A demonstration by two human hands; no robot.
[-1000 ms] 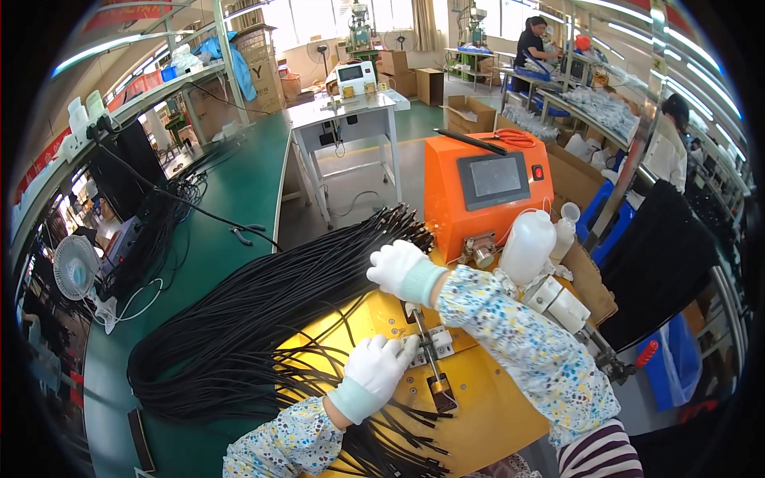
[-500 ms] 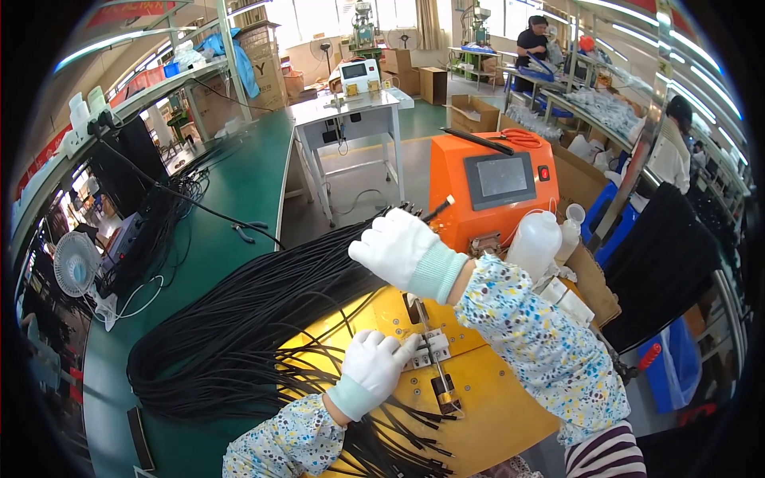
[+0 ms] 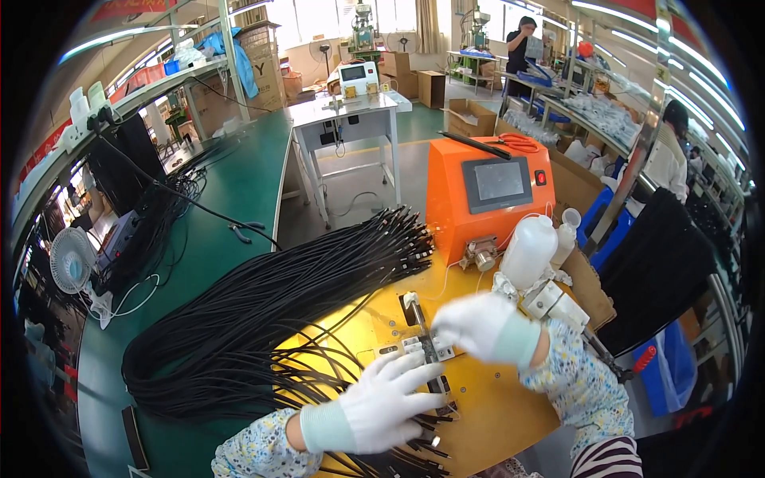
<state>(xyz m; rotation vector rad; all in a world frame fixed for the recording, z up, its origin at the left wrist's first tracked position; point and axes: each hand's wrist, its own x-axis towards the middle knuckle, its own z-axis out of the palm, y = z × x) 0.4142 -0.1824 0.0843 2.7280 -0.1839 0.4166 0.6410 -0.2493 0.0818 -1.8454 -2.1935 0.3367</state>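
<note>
In a white glove, my left hand has its fingers spread over the near cable ends, in front of a small metal clamp fixture. My right hand, also gloved, is at the right side of that fixture; motion smears its fingers, and anything in them cannot be made out. A thick bundle of black cables curves in a loop to the left of the fixture. One set of its ends lies at the far side by the orange machine, the other fans out under and beyond my left hand. The fixture is mounted on a yellow plate.
An orange machine with a screen stands behind the plate. White plastic bottles are to its right, near a red-handled lever. A green table on the left carries pliers and a small fan. Other people work farther back.
My right hand has come down from the far cable ends, where a cable end stuck out of it, to the fixture. My left hand has moved nearer and spread its fingers.
</note>
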